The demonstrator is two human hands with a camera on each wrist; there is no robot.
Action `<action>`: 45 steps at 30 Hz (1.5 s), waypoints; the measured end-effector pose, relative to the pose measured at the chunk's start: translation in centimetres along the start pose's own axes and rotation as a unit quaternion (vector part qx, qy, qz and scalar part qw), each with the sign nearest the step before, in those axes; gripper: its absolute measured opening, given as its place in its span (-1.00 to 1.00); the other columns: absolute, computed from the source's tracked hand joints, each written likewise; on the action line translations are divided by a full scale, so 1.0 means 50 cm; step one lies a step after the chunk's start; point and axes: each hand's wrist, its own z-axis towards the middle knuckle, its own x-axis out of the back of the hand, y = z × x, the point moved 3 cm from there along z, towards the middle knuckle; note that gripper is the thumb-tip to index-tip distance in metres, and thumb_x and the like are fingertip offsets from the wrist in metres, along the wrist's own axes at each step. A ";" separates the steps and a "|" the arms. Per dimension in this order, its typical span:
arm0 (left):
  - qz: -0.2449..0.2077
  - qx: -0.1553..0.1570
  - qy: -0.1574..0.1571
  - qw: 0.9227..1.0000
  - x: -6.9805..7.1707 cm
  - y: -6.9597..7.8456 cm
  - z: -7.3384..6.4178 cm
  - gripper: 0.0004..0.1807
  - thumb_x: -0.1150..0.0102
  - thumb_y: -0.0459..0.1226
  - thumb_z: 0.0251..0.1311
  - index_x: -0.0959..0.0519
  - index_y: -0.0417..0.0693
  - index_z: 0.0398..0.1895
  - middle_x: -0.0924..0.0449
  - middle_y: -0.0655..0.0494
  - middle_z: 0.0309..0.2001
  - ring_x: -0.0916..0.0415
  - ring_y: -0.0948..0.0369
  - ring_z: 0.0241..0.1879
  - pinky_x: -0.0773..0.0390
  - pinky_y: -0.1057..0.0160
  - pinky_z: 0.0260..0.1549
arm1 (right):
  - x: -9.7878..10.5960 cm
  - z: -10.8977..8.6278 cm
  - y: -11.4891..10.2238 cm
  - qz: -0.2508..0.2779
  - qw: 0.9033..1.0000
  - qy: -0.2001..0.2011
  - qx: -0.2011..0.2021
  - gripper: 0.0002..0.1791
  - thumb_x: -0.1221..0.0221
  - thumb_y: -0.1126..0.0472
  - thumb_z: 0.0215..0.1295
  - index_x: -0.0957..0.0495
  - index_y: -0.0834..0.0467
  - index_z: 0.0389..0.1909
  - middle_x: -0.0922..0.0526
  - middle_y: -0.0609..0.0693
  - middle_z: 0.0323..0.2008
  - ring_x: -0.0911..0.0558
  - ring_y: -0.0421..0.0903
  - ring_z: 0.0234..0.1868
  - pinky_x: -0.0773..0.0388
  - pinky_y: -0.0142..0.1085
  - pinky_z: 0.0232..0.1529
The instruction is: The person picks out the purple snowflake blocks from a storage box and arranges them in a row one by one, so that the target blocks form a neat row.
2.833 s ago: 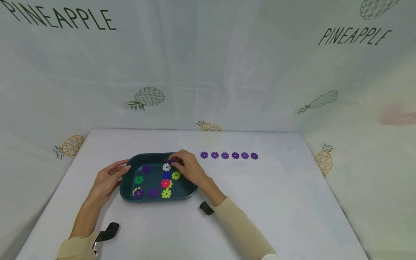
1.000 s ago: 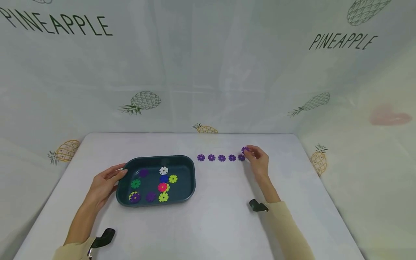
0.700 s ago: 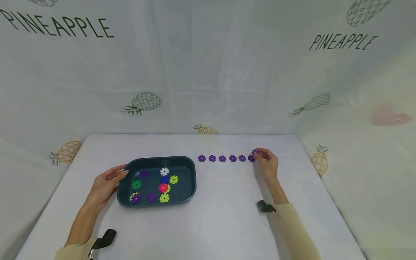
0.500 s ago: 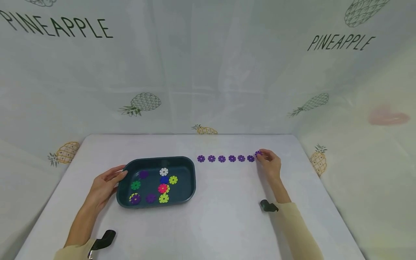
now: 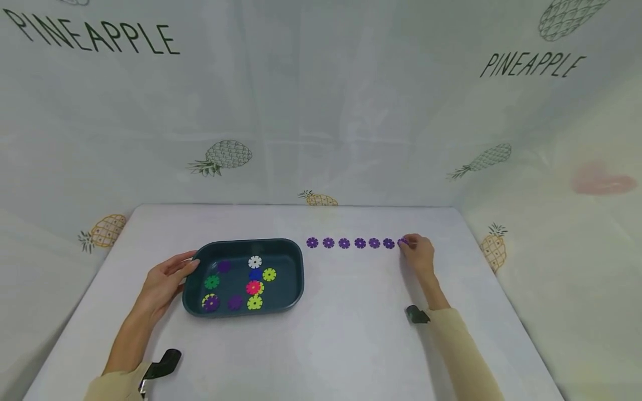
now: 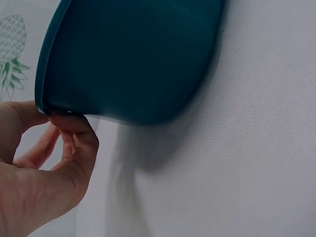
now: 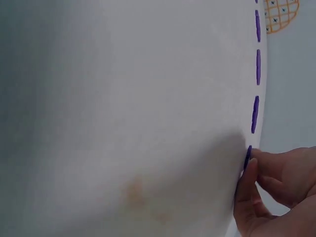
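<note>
Pinching 1 purple disc (image 5: 402,242), the right hand (image 5: 420,255) has lowered it, perhaps onto the table (image 5: 351,340), right of 6 far discs (image 5: 360,243), making 7, while the left hand (image 5: 163,283) grips the tray (image 5: 287,270) at left.

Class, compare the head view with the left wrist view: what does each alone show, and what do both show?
Only the head view shows the right hand pinching a purple piece at the end of a row of six purple pieces, and the coloured pieces in the tray.

Only the left wrist view shows the outside of the tray's held end, with bent fingers gripping there close up.

Both share the left hand, the tray, the white table and pineapple prints.
</note>
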 end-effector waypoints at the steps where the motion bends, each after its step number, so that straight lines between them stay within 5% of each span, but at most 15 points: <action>1: -0.001 -0.001 0.000 1.000 0.000 0.000 0.001 -0.22 -0.26 0.14 0.34 -0.38 -0.10 0.47 -0.50 0.46 -0.03 -0.47 0.45 -0.08 -0.56 0.40 -0.18 | -0.002 0.000 -0.004 -0.004 1.000 -0.001 0.003 -0.68 -0.21 0.36 0.44 -0.54 0.46 0.11 -0.53 0.45 0.06 -0.58 0.34 0.08 -0.53 0.04 0.11; 5: -0.009 -0.007 -0.002 1.000 -0.001 0.002 0.003 -0.24 -0.27 0.11 0.35 -0.38 -0.12 0.46 -0.51 0.50 -0.06 -0.48 0.46 -0.10 -0.57 0.40 -0.19 | -0.007 -0.004 -0.018 -0.002 1.000 0.014 0.002 -0.66 -0.14 0.38 0.47 -0.49 0.49 0.16 -0.46 0.45 0.08 -0.54 0.35 0.07 -0.50 0.10 0.12; 11: -0.012 -0.006 -0.001 1.000 0.000 0.004 0.004 -0.23 -0.28 0.11 0.34 -0.38 -0.13 0.46 -0.52 0.55 -0.10 -0.50 0.48 -0.11 -0.57 0.41 -0.19 | -0.024 -0.018 -0.061 0.018 0.998 0.029 0.058 -0.70 -0.10 0.43 0.43 -0.53 0.47 0.11 -0.54 0.38 -0.07 -0.60 0.27 -0.07 -0.53 0.03 0.00; 33: -0.019 -0.007 0.008 1.000 -0.002 0.002 0.000 -0.28 -0.27 0.07 0.37 -0.40 -0.13 0.44 -0.55 0.55 -0.15 -0.51 0.48 -0.14 -0.58 0.40 -0.22 | -0.102 -0.072 -0.182 0.064 0.983 -0.035 0.168 -0.79 -0.20 0.45 0.39 -0.59 0.41 -0.01 -0.66 0.25 -0.18 -0.66 0.15 -0.13 -0.61 -0.01 -0.04; 45: -0.015 -0.006 0.008 1.000 -0.001 0.001 0.001 -0.27 -0.26 0.11 0.36 -0.40 -0.10 0.45 -0.55 0.57 -0.13 -0.50 0.48 -0.12 -0.55 0.39 -0.23 | -0.151 -0.118 -0.276 0.087 0.964 -0.081 0.236 -0.78 -0.25 0.44 0.38 -0.60 0.34 0.01 -0.67 0.23 -0.07 -0.66 0.09 -0.09 -0.64 -0.02 -0.03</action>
